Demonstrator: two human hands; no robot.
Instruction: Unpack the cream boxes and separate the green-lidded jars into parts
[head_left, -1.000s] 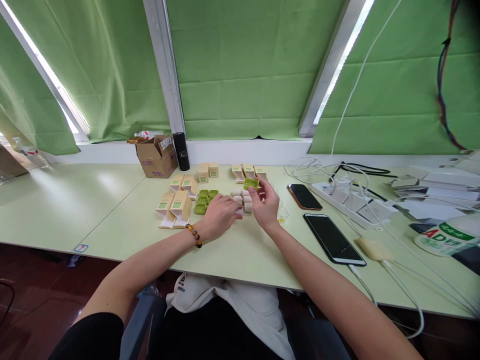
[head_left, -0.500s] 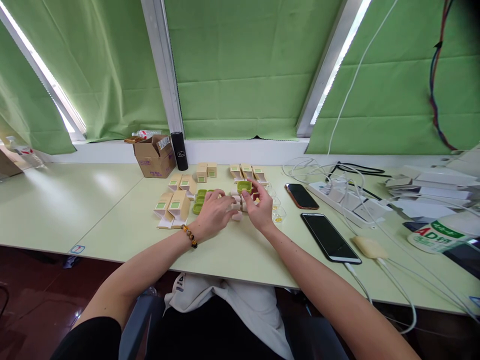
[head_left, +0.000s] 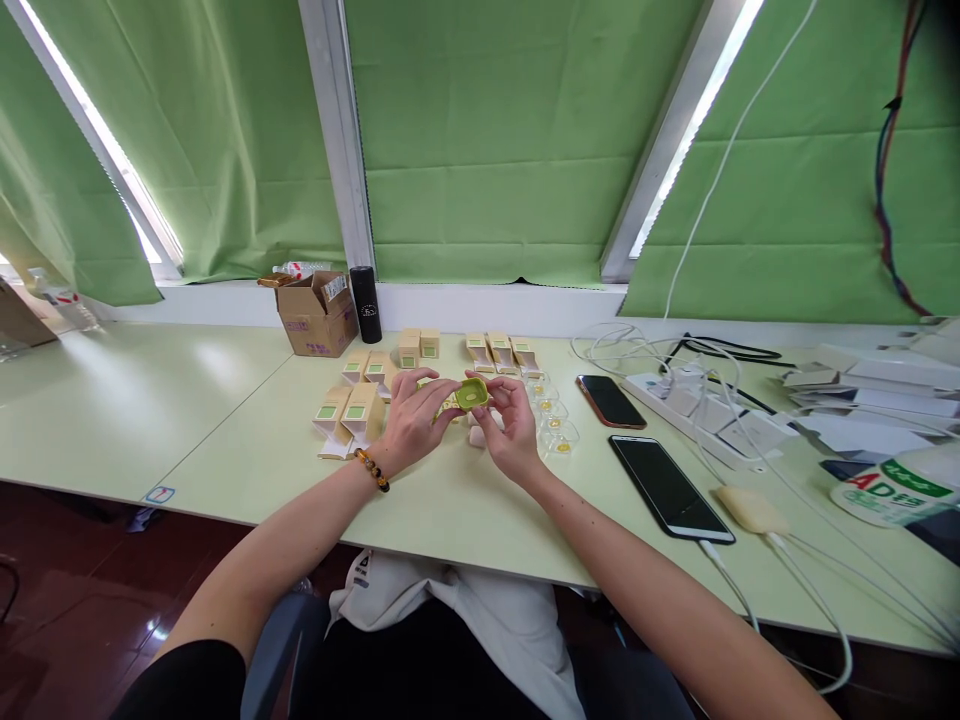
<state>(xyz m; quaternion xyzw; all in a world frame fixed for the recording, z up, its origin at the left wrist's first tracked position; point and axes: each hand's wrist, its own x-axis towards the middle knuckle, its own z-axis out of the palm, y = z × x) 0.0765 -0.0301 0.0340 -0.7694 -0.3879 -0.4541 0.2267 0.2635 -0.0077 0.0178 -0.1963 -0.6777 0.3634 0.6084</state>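
A small green square container point(head_left: 471, 393) is held up over the table, its hollow inside facing me. My right hand point(head_left: 513, 425) grips it from the right, fingers and thumb closed on its edge. From the left, my left hand point(head_left: 417, 415) has its fingertips pressed together at the container's other side. Pale pinkish-white pieces point(head_left: 477, 435) lie on the table under my hands, partly hidden. Just right of my right hand stand several clear plastic cups point(head_left: 555, 425) with yellow bits in them. Cream boxes with green labels point(head_left: 364, 412) stand left of my left hand.
More cream boxes point(head_left: 501, 350) stand behind my hands. A cardboard carton point(head_left: 319, 318) and a black cylinder point(head_left: 365, 305) are at the back left. To the right lie two phones point(head_left: 671, 485), a power strip point(head_left: 709, 415) with tangled cables, and a white bottle point(head_left: 896, 485).
The green container has moved left and a little toward me in my right hand. My left hand has come up from the table pieces to meet it. The view has shifted slightly.
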